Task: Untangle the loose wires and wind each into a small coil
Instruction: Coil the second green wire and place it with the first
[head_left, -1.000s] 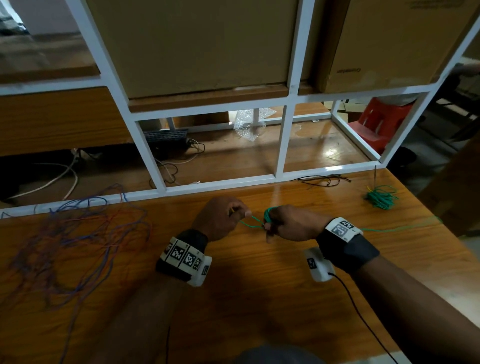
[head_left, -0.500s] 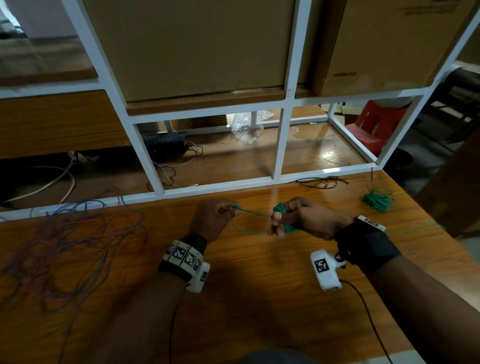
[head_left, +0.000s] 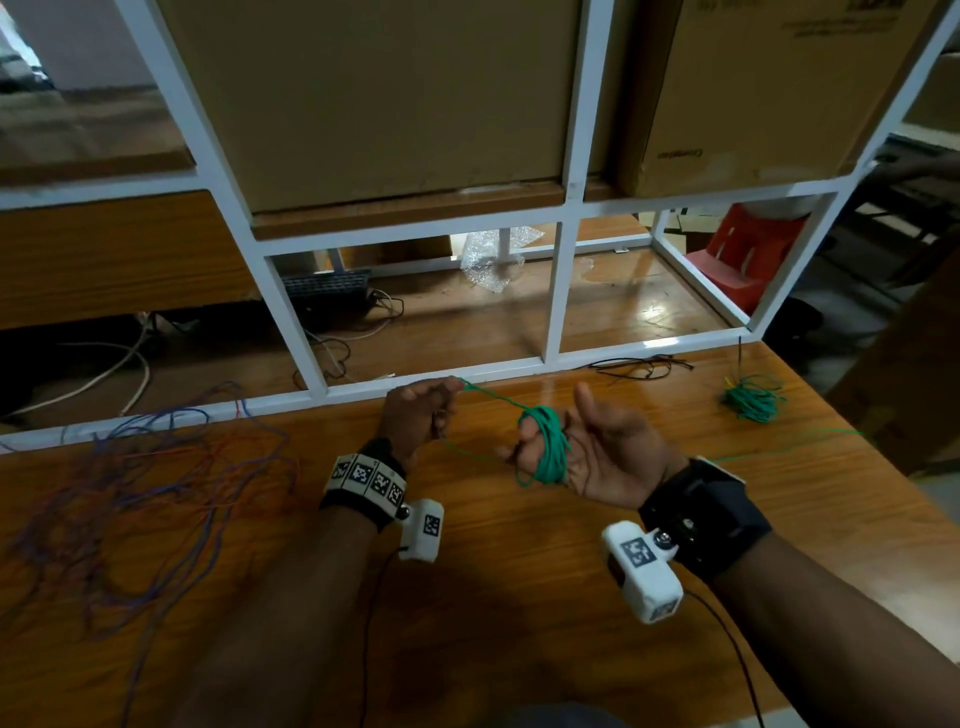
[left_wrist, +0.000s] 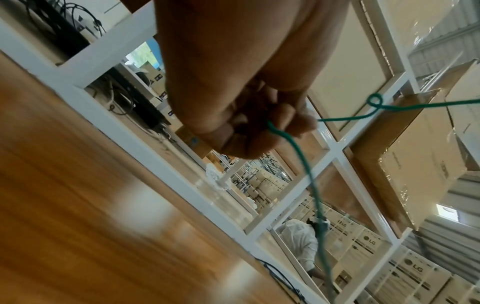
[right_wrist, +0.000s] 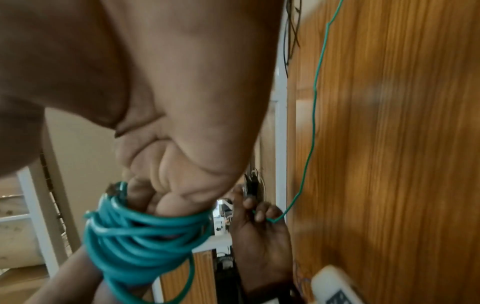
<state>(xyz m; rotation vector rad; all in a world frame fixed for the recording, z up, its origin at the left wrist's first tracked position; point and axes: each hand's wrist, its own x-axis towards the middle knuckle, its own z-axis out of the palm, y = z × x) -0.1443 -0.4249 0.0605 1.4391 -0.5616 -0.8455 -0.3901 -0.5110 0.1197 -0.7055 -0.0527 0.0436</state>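
A green wire coil (head_left: 545, 447) (right_wrist: 145, 232) is wound round the fingers of my right hand (head_left: 550, 426), which is turned palm up above the table with its thumb raised. From the coil a strand of green wire (head_left: 493, 397) (left_wrist: 405, 106) runs up-left to my left hand (head_left: 452, 395) (left_wrist: 275, 127), which pinches it between thumb and fingertips near the white frame. The strand carries a small kink loop (left_wrist: 375, 100). Past the left hand, the loose green tail (head_left: 779, 447) (right_wrist: 314, 102) trails across the wooden table (head_left: 519, 597) to the right.
A tangle of blue and red wires (head_left: 130, 467) lies at the left. A second green bundle (head_left: 753, 400) and a black wire (head_left: 644, 366) lie at the far right. The white shelf frame (head_left: 550, 291) with cardboard boxes (head_left: 389, 93) stands behind the hands.
My right hand has rolled palm up, so the coil round its fingers now shows. The left hand has drawn away up and left, stretching the green strand between the hands.
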